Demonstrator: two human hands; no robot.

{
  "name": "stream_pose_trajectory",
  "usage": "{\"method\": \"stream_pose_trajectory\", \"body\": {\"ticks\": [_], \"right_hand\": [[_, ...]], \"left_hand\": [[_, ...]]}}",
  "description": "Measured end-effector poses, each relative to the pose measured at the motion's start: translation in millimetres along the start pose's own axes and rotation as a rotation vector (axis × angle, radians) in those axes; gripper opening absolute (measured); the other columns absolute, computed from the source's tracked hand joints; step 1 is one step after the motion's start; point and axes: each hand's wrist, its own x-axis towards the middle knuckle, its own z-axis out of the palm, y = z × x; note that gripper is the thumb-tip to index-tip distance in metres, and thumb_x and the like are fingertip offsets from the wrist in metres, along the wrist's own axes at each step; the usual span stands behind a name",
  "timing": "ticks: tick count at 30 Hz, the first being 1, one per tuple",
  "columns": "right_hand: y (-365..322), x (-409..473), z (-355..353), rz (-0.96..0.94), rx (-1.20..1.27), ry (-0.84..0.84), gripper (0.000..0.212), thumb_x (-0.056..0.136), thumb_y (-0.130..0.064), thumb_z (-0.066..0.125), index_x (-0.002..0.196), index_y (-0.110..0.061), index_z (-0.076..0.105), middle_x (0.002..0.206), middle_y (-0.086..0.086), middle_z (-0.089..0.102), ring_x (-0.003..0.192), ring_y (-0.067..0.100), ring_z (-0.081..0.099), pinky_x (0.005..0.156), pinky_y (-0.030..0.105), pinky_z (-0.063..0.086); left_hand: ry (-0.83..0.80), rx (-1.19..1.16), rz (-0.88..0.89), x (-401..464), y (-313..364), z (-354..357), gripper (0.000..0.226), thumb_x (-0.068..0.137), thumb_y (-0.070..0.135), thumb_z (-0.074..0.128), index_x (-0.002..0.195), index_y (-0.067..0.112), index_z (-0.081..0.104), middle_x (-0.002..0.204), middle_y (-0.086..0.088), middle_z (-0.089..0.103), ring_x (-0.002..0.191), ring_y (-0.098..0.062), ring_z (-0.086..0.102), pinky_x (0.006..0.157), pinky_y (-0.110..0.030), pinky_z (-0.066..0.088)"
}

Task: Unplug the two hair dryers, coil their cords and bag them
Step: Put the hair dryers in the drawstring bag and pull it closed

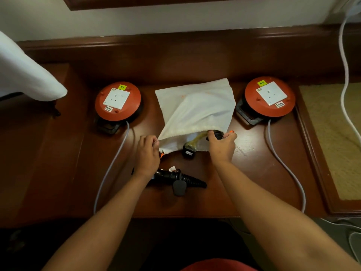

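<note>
Fingers (154,142) of the left hand (147,155) are curled round the near left corner of the white bag (197,110), which is pinched and lifted so that its mouth gapes toward the viewer. Fingers of the right hand (221,146) are wrapped round a black hair dryer (217,133) at the right side of the bag's mouth, where the dryer is held partly inside. A yellowish cord (197,137) is seen curving from it down to a black plug (188,151) lying at the bag's opening. Both forearms are stretched forward from the lower corners, wrists nearly level over the tabletop (254,153).

Just behind the left wrist a second black hair dryer (175,178) is laid on the tabletop, with a dark plug (179,187) against it.

Two orange cord reels (118,101) (269,96) are set either side of the bag, each bearing a white socket, a yellow sticker marked "M4" and a small label too blurred to be read with confidence.
</note>
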Motion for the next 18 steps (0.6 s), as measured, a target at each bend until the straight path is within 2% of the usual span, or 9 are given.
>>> {"method": "stream_pose_trajectory", "body": {"ticks": [2, 4, 6, 8, 10, 12, 14, 16, 18], "right_hand": [[-3, 2, -1, 0.032, 0.035, 0.001, 0.042, 0.081, -0.035, 0.067, 0.092, -0.013, 0.033, 0.08, -0.006, 0.045, 0.072, 0.02, 0.052, 0.054, 0.032, 0.042], [-7, 4, -4, 0.081, 0.073, -0.005, 0.041, 0.08, -0.039, 0.066, 0.09, -0.014, 0.035, 0.082, -0.002, 0.049, 0.069, 0.022, 0.054, 0.052, 0.032, 0.044], [-13, 8, -6, 0.13, 0.147, -0.004, 0.043, 0.074, -0.047, 0.066, 0.085, -0.019, 0.035, 0.087, 0.007, 0.059, 0.064, 0.024, 0.055, 0.048, 0.032, 0.044], [-19, 11, -7, 0.164, 0.182, -0.009, 0.046, 0.069, -0.056, 0.064, 0.083, -0.023, 0.035, 0.09, 0.014, 0.063, 0.061, 0.025, 0.055, 0.047, 0.03, 0.042], [-22, 12, -9, 0.169, 0.169, -0.021, 0.049, 0.067, -0.06, 0.064, 0.084, -0.023, 0.035, 0.091, 0.016, 0.065, 0.062, 0.026, 0.056, 0.047, 0.03, 0.041], [-24, 12, -9, 0.147, 0.143, -0.019, 0.05, 0.068, -0.059, 0.065, 0.085, -0.022, 0.036, 0.092, 0.015, 0.064, 0.065, 0.027, 0.058, 0.048, 0.031, 0.044], [-23, 11, -9, 0.117, 0.111, -0.006, 0.048, 0.073, -0.053, 0.067, 0.088, -0.018, 0.038, 0.09, 0.008, 0.06, 0.069, 0.024, 0.06, 0.051, 0.031, 0.046], [-22, 8, -8, 0.103, 0.081, 0.001, 0.046, 0.08, -0.046, 0.068, 0.094, -0.012, 0.04, 0.085, 0.0, 0.054, 0.069, 0.015, 0.057, 0.05, 0.026, 0.042], [-21, 5, -4, 0.099, 0.07, 0.012, 0.046, 0.082, -0.045, 0.067, 0.096, -0.011, 0.039, 0.083, -0.002, 0.051, 0.069, 0.012, 0.054, 0.049, 0.024, 0.037]], "left_hand": [[-0.049, 0.14, 0.03, -1, -5, -2, 0.004, 0.092, 0.006, 0.054, 0.095, 0.004, 0.056, 0.099, -0.015, 0.055, 0.088, -0.033, 0.052, 0.072, -0.044, 0.044], [-0.1, 0.252, 0.022, -2, -8, -2, 0.007, 0.088, 0.003, 0.056, 0.094, 0.004, 0.057, 0.099, -0.016, 0.057, 0.091, -0.035, 0.053, 0.076, -0.043, 0.042], [-0.096, 0.259, -0.027, -1, -6, -1, 0.007, 0.086, 0.002, 0.057, 0.093, 0.005, 0.056, 0.098, -0.015, 0.059, 0.093, -0.036, 0.055, 0.081, -0.04, 0.039], [-0.054, 0.181, -0.092, 1, -1, 1, 0.014, 0.088, 0.012, 0.06, 0.099, 0.006, 0.055, 0.102, -0.014, 0.058, 0.099, -0.035, 0.055, 0.086, -0.041, 0.039], [-0.028, 0.079, -0.185, 5, 9, 2, 0.044, 0.087, 0.028, 0.066, 0.122, 0.009, 0.048, 0.125, -0.015, 0.051, 0.118, -0.034, 0.048, 0.096, -0.045, 0.04], [-0.071, 0.061, -0.249, 13, 20, 2, 0.078, 0.083, 0.041, 0.07, 0.145, 0.017, 0.027, 0.148, -0.014, 0.032, 0.135, -0.032, 0.031, 0.104, -0.049, 0.035], [-0.163, 0.17, -0.238, 25, 21, 7, 0.09, 0.082, 0.047, 0.069, 0.15, 0.022, 0.015, 0.153, -0.012, 0.028, 0.137, -0.033, 0.029, 0.105, -0.05, 0.035], [-0.249, 0.217, -0.259, 37, 13, 14, 0.074, 0.085, 0.039, 0.068, 0.145, 0.018, 0.029, 0.139, -0.014, 0.047, 0.125, -0.038, 0.044, 0.097, -0.051, 0.043], [-0.27, 0.223, -0.246, 43, 9, 18, 0.038, 0.085, 0.02, 0.061, 0.12, 0.009, 0.054, 0.111, -0.017, 0.062, 0.105, -0.041, 0.056, 0.085, -0.048, 0.048]]}}
